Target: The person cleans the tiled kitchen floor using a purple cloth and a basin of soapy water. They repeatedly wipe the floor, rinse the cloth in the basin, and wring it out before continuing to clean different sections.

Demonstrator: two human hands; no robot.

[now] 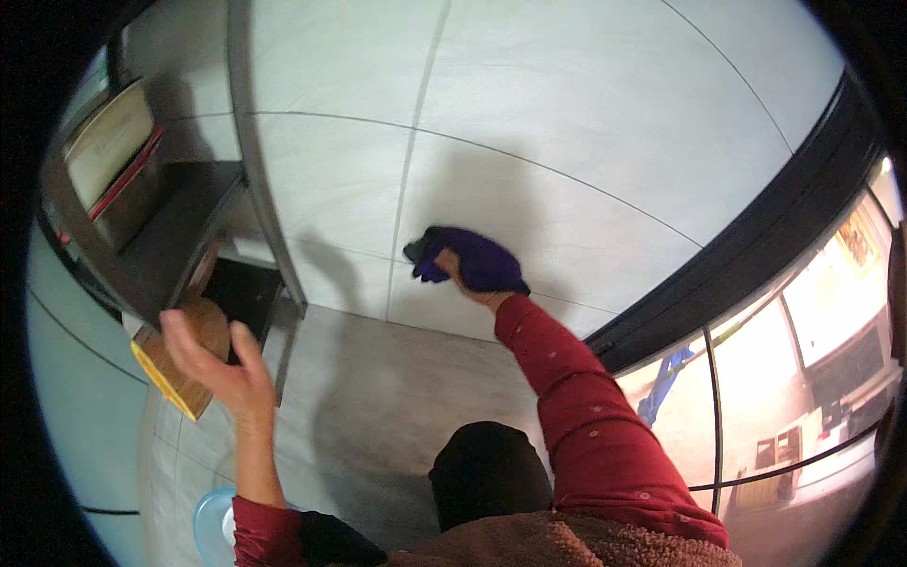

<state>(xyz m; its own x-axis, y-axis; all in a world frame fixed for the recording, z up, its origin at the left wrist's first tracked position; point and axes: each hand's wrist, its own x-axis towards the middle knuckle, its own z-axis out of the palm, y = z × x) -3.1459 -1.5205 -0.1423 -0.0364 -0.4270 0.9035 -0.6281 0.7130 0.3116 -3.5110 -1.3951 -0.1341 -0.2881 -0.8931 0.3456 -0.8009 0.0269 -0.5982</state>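
Observation:
My right hand (462,278), at the end of a stretched arm, grips a bunched dark purple cloth (490,256). The cloth is at the pale tiled wall (340,191), over a joint between tiles; its shadow falls around it. My left hand (237,379) is bare and raised, its thumb and fingers spread with nothing held between them. Behind those fingers is a brown object with a yellow edge (166,379), low on a dark metal rack (237,135). Whether the left hand touches that object or the rack, I cannot tell.
Boards or trays (113,152), one with a red edge, stand on the rack's upper shelf. A light blue basin (211,521) sits on the floor at lower left. To the right runs a dark frame (708,262), beyond which lies a bright area with a green-handled pole (723,337).

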